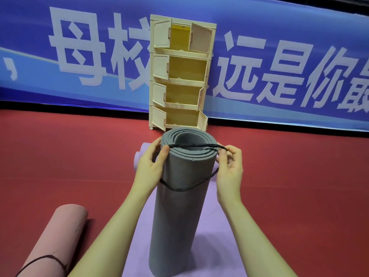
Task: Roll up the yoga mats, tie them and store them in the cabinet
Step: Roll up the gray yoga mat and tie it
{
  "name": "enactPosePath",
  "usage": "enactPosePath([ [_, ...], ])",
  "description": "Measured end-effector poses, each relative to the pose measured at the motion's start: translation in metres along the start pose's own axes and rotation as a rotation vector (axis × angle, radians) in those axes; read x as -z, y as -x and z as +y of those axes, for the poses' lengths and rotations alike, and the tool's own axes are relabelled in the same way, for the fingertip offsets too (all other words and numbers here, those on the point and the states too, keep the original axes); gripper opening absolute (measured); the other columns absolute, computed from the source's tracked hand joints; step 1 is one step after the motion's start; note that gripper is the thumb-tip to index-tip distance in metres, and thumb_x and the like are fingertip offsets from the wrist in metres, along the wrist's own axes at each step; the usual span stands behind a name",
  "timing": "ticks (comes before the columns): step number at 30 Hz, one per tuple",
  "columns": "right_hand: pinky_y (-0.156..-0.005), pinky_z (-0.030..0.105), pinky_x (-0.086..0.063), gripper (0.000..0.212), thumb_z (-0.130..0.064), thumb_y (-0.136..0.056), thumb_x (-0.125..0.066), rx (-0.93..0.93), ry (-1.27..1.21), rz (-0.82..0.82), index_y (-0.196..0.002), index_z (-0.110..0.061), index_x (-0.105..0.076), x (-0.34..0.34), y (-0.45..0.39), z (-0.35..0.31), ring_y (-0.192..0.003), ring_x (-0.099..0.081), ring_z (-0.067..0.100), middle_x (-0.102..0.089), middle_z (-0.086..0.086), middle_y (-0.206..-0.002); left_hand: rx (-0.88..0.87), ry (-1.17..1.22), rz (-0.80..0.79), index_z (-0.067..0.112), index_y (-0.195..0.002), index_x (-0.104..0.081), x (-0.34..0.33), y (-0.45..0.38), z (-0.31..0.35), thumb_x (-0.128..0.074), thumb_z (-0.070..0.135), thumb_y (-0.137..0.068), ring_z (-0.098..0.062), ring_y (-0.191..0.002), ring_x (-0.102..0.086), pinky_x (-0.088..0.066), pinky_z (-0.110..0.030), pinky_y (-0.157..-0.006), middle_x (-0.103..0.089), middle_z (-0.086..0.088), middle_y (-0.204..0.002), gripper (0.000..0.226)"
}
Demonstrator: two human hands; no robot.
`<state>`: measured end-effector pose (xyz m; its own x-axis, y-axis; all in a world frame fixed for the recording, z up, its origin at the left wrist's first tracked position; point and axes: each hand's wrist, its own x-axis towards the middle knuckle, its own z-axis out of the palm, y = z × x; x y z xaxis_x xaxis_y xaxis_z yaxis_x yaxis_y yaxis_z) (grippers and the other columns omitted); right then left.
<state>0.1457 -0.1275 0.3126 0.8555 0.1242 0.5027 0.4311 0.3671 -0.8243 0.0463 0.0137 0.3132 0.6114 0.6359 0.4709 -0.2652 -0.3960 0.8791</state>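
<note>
Left hand (148,166) grips the upper left side of the rolled grey mat (180,194), thumb pressed on the front near the rim, fingers curled round the back, pinning a black cord (183,189) against the roll. Right hand (229,168) pinches the same cord between thumb and fingertips just off the mat's upper right edge, palm close to the roll. Cord runs across the open top of the roll between the two hands and also hangs in a loose loop around the front, below the hands.

Grey mat stands upright, tilted slightly away, its base on a purple mat (217,226) lying flat on the red floor (299,186); the purple mat's far end is partly rolled, left of the grey roll. Rolled pink mat (58,236) lies on the floor at lower left with a dark cord around it. Cream cabinet (180,74) stands behind, four tiers, doors open, against a blue banner (279,56) with white characters.
</note>
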Motion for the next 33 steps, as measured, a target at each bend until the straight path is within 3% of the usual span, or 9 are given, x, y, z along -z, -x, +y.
enactPosePath([
  [3, -0.079, 0.018, -0.048, 0.019, -0.007, -0.099, -0.048, -0.033, -0.025, 0.032, -0.092, -0.024, -0.055, 0.001, -0.006, 0.001, -0.076, -0.058, -0.002, -0.059, -0.006, -0.085, -0.053, -0.008, -0.005, 0.028, -0.135, -0.050, 0.004, 0.006, -0.006, -0.046, 0.043, -0.090, 0.011, -0.118, -0.048, -0.037, -0.010, -0.101, -0.055, 0.018, -0.130, 0.048],
  [7, -0.076, 0.027, -0.042, 0.018, -0.011, -0.099, -0.048, -0.087, -0.032, 0.070, -0.092, -0.026, -0.055, -0.002, -0.008, 0.009, -0.078, -0.050, 0.010, -0.056, -0.003, -0.083, -0.133, -0.083, 0.015, 0.021, -0.137, -0.047, 0.000, 0.007, -0.011, -0.045, 0.021, -0.099, 0.019, -0.118, -0.041, -0.030, -0.011, -0.107, -0.048, 0.023, -0.131, 0.038],
  [11, -0.069, 0.020, -0.046, 0.019, -0.009, -0.099, -0.047, -0.081, -0.033, 0.064, -0.091, -0.024, -0.054, -0.004, -0.010, 0.007, -0.068, -0.054, 0.002, -0.057, -0.008, -0.077, -0.135, -0.136, 0.182, 0.012, -0.132, -0.056, -0.004, 0.003, -0.018, -0.046, 0.026, -0.099, -0.004, -0.122, -0.049, -0.033, -0.037, -0.112, -0.055, 0.012, -0.127, 0.038],
  [13, -0.068, 0.016, -0.047, 0.019, -0.006, -0.098, -0.048, -0.060, -0.022, 0.049, -0.090, -0.022, -0.054, -0.005, -0.014, 0.003, -0.066, -0.056, -0.002, -0.058, -0.008, -0.077, -0.140, -0.130, 0.252, 0.020, -0.123, -0.064, -0.005, 0.002, -0.017, -0.044, 0.028, -0.097, -0.008, -0.114, -0.057, -0.039, -0.038, -0.106, -0.062, 0.017, -0.117, 0.034],
  [17, -0.066, 0.014, -0.043, 0.018, -0.007, -0.097, -0.051, -0.029, 0.004, 0.059, -0.088, -0.022, -0.054, -0.004, -0.019, 0.001, -0.063, -0.051, -0.005, -0.055, -0.008, -0.077, -0.159, -0.085, 0.337, 0.017, -0.087, -0.065, 0.000, -0.008, -0.007, -0.047, 0.012, -0.099, 0.007, -0.077, -0.057, -0.041, -0.015, -0.072, -0.064, 0.018, -0.082, 0.023],
  [20, -0.068, 0.021, -0.044, 0.015, -0.010, -0.097, -0.053, -0.062, -0.028, 0.070, -0.090, -0.023, -0.056, -0.002, -0.019, 0.004, -0.067, -0.052, 0.002, -0.056, -0.005, -0.078, -0.157, -0.075, 0.274, 0.019, -0.080, -0.063, 0.002, -0.008, -0.002, -0.047, 0.017, -0.100, 0.001, -0.072, -0.058, -0.047, -0.020, -0.068, -0.064, 0.012, -0.074, 0.025],
  [24, -0.078, 0.033, -0.046, 0.014, -0.011, -0.096, -0.055, -0.088, -0.074, 0.122, -0.090, -0.023, -0.059, -0.004, -0.018, 0.009, -0.080, -0.053, 0.012, -0.058, -0.001, -0.085, -0.132, -0.025, 0.149, 0.034, -0.093, -0.066, 0.003, 0.000, -0.008, -0.044, 0.047, -0.093, -0.019, -0.098, -0.061, -0.046, -0.048, -0.092, -0.068, 0.010, -0.095, 0.026],
  [28, -0.086, 0.040, -0.048, 0.012, -0.014, -0.095, -0.057, -0.109, -0.092, 0.181, -0.089, -0.023, -0.063, -0.002, -0.018, 0.010, -0.087, -0.056, 0.017, -0.061, 0.007, -0.094, -0.110, 0.144, -0.053, 0.024, -0.105, -0.056, 0.007, 0.007, -0.002, -0.053, 0.054, -0.078, -0.010, -0.105, -0.061, -0.047, -0.034, -0.095, -0.064, 0.000, -0.110, 0.040],
  [33, -0.089, 0.043, -0.049, 0.014, -0.012, -0.095, -0.057, -0.099, -0.064, 0.190, -0.087, -0.022, -0.064, -0.003, -0.018, 0.005, -0.087, -0.057, 0.018, -0.062, 0.009, -0.094, -0.080, 0.162, -0.242, 0.029, -0.097, -0.037, 0.006, 0.015, -0.001, -0.074, 0.036, -0.061, -0.010, -0.099, -0.058, -0.046, -0.027, -0.090, -0.058, 0.001, -0.105, 0.052],
])
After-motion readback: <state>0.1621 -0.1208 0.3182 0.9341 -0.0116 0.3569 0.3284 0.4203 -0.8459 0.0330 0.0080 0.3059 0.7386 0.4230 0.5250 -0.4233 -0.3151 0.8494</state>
